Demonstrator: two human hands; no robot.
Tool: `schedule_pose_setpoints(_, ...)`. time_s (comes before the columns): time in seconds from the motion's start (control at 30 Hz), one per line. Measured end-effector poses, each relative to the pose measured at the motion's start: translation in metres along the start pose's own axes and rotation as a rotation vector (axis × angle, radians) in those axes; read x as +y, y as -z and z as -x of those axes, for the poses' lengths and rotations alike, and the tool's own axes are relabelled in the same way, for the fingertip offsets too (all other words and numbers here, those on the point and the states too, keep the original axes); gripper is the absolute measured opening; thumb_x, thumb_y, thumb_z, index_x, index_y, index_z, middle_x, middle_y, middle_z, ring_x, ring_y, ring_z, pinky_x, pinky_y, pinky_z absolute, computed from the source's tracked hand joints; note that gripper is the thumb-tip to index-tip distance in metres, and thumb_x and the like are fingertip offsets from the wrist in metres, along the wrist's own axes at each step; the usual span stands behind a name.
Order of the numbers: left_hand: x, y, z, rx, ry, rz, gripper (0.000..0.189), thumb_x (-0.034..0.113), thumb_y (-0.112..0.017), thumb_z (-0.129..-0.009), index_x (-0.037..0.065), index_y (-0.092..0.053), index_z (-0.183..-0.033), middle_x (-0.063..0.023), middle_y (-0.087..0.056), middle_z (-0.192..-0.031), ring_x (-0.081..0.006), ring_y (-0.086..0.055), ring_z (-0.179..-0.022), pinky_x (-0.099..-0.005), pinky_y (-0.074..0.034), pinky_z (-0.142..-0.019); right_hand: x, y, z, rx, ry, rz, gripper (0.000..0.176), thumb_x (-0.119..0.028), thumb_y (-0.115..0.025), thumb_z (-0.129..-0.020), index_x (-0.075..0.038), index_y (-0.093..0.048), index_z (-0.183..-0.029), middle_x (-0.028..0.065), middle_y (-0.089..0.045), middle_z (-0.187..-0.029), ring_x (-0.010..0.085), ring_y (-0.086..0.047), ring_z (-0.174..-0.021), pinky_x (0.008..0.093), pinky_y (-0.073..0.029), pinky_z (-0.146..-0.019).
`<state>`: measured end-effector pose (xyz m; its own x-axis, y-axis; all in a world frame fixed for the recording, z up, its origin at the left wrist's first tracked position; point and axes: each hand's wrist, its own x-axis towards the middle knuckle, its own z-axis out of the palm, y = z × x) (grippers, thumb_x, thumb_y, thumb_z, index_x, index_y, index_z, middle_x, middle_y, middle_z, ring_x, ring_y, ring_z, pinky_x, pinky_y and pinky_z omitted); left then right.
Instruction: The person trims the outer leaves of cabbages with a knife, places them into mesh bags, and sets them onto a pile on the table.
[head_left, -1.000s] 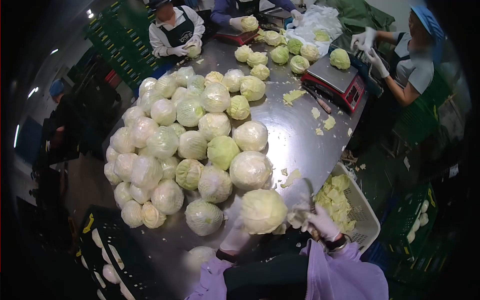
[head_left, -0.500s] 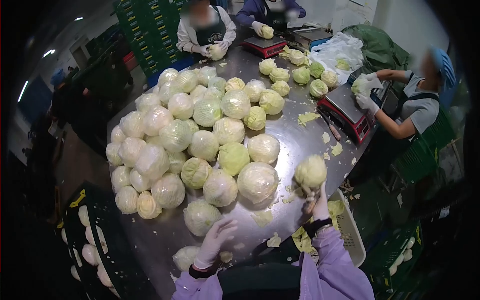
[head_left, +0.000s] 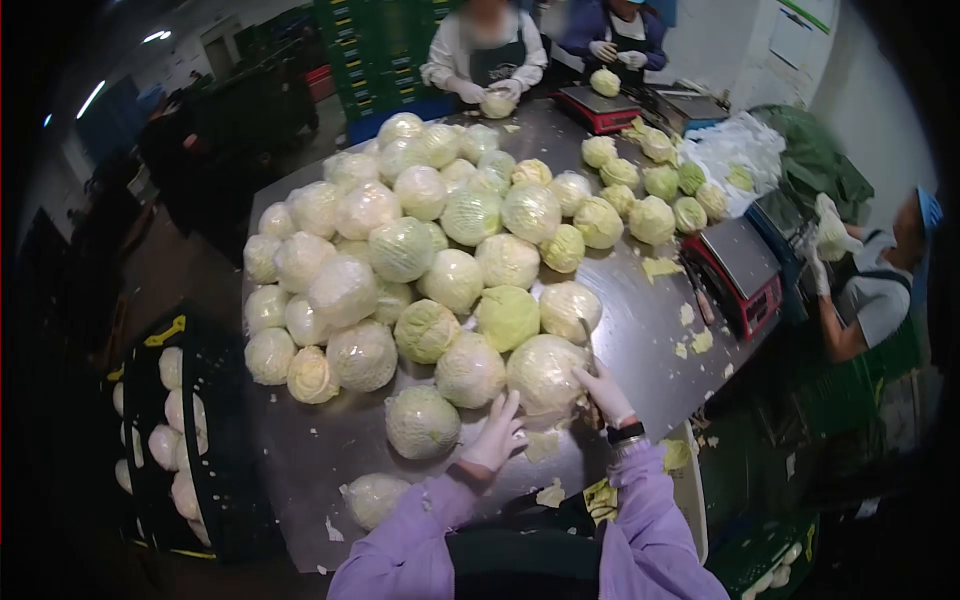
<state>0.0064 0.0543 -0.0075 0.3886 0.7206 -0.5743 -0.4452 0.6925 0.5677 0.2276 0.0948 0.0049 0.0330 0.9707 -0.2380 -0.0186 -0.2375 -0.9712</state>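
A large plastic-wrapped cabbage [head_left: 545,375] sits on the metal table in front of me. My right hand [head_left: 606,394], in a white glove, is closed around a knife at that cabbage's right side. The knife's thin blade [head_left: 588,338] points away from me along the cabbage. My left hand [head_left: 496,436], also gloved, is at the cabbage's lower left with its fingers apart; whether it touches cannot be told. A green-white wrapped cabbage [head_left: 422,422] lies left of my left hand, and another wrapped cabbage [head_left: 374,500] rests near the front edge.
A heap of wrapped cabbages [head_left: 400,250] covers the table's left. Bare cabbages [head_left: 651,220] sit near a red scale [head_left: 735,275], with another knife [head_left: 700,295] beside it. Leaf scraps dot the table [head_left: 640,320]. A white basket [head_left: 692,490] stands lower right. Several co-workers surround the table.
The bare cabbage has left my right hand; another bare cabbage now shows near the scale. Both hands have come to the large wrapped cabbage. The view has turned right.
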Motion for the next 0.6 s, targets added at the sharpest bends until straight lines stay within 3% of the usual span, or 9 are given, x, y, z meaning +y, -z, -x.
schedule_pose_setpoints(0.03, 0.005, -0.005, -0.008, -0.004, 0.047, 0.074, 0.072, 0.052, -0.051, -0.093, 0.017, -0.019, -0.147, -0.0087, -0.022, -0.152, -0.0289, -0.031, -0.135, -0.0538, -0.039, -0.098, -0.004, 0.002, 0.009, -0.029, -0.15, -0.027, 0.054, -0.02, -0.065, -0.088, -0.003, -0.043, -0.134, 0.0069, -0.062, -0.106, 0.0064, -0.057, -0.061, 0.0185, -0.043, -0.047)
schedule_pose_setpoints(0.07, -0.002, -0.003, -0.022, -0.039, 0.002, 0.079, 0.071, 0.053, -0.05, -0.093, 0.019, -0.02, -0.147, -0.0088, -0.026, -0.15, -0.0297, -0.035, -0.133, -0.0549, -0.041, -0.095, 0.031, 0.0, 0.002, 0.016, 0.117, -0.082, 0.058, -0.016, -0.067, -0.086, -0.004, -0.041, -0.136, 0.0064, -0.061, -0.101, 0.0053, -0.054, -0.054, 0.0177, -0.039, -0.042)
schedule_pose_setpoints(0.1, -0.013, 0.004, -0.036, -0.073, -0.043, 0.084, 0.069, 0.054, -0.049, -0.093, 0.021, -0.021, -0.146, -0.0088, -0.029, -0.149, -0.0306, -0.039, -0.13, -0.056, -0.044, -0.092, 0.0, -0.003, 0.032, 0.011, -0.078, 0.043, 0.061, -0.011, -0.07, -0.082, -0.002, -0.04, -0.136, 0.0084, -0.061, -0.105, 0.009, -0.06, -0.07, 0.0207, -0.048, -0.054)
schedule_pose_setpoints(0.13, -0.017, 0.01, -0.043, -0.164, -0.025, 0.188, 0.075, 0.049, -0.057, -0.09, 0.026, -0.013, -0.145, -0.0083, -0.031, -0.145, -0.031, -0.042, -0.128, -0.056, -0.049, -0.088, -0.005, -0.014, 0.049, 0.062, 0.062, 0.03, 0.06, -0.007, -0.07, -0.08, -0.001, -0.043, -0.134, 0.0055, -0.062, -0.103, 0.0064, -0.057, -0.067, 0.0204, -0.047, -0.057)
schedule_pose_setpoints(0.23, -0.016, 0.011, -0.024, -0.231, -0.133, 0.221, 0.069, 0.04, -0.059, -0.092, 0.025, -0.017, -0.144, -0.0075, -0.035, -0.144, -0.0258, -0.044, -0.127, -0.054, -0.049, -0.089, 0.006, -0.027, 0.079, 0.195, 0.304, 0.074, 0.063, -0.003, -0.068, -0.078, 0.0, -0.042, -0.135, 0.0087, -0.061, -0.108, 0.0052, -0.056, -0.067, 0.02, -0.046, -0.057)
schedule_pose_setpoints(0.33, 0.014, 0.004, 0.035, -0.258, -0.195, 0.349, 0.066, 0.046, -0.052, -0.093, 0.015, -0.026, -0.145, -0.01, -0.04, -0.141, -0.0275, -0.043, -0.127, -0.0503, -0.044, -0.098, -0.05, -0.035, 0.114, 0.017, 0.056, -0.095, 0.066, -0.002, -0.066, -0.078, 0.001, -0.039, -0.138, 0.0127, -0.059, -0.119, 0.0047, -0.055, -0.066, 0.0189, -0.046, -0.056)
schedule_pose_setpoints(0.47, 0.06, 0.037, 0.093, -0.2, -0.375, 0.382, 0.08, 0.065, -0.04, -0.089, 0.011, -0.028, -0.145, -0.0138, -0.038, -0.144, -0.0311, -0.041, -0.129, -0.0517, -0.038, -0.105, -0.072, -0.064, 0.109, -0.14, 0.204, 0.02, 0.061, 0.0, -0.06, -0.082, 0.0, -0.038, -0.139, 0.0123, -0.057, -0.126, 0.0049, -0.053, -0.061, 0.0177, -0.046, -0.053)
schedule_pose_setpoints(0.57, 0.082, 0.086, 0.136, -0.112, -0.64, 0.333, 0.081, 0.069, -0.039, -0.087, 0.012, -0.031, -0.144, -0.013, -0.04, -0.143, -0.0327, -0.042, -0.128, -0.0526, -0.039, -0.104, -0.004, -0.074, 0.084, -0.241, -0.097, 0.014, 0.048, -0.004, -0.056, -0.089, -0.001, -0.043, -0.136, 0.0114, -0.057, -0.127, 0.0054, -0.055, -0.061, 0.0186, -0.045, -0.051)
schedule_pose_setpoints(0.6, 0.087, 0.104, 0.146, 0.051, -0.725, 0.286, 0.081, 0.069, -0.039, -0.086, 0.012, -0.032, -0.144, -0.0129, -0.04, -0.142, -0.033, -0.043, -0.128, -0.0533, -0.04, -0.103, 0.02, -0.076, 0.082, -0.203, -0.117, -0.042, 0.045, -0.008, -0.056, -0.091, -0.002, -0.046, -0.134, 0.0102, -0.059, -0.122, 0.0056, -0.057, -0.06, 0.0186, -0.045, -0.05)
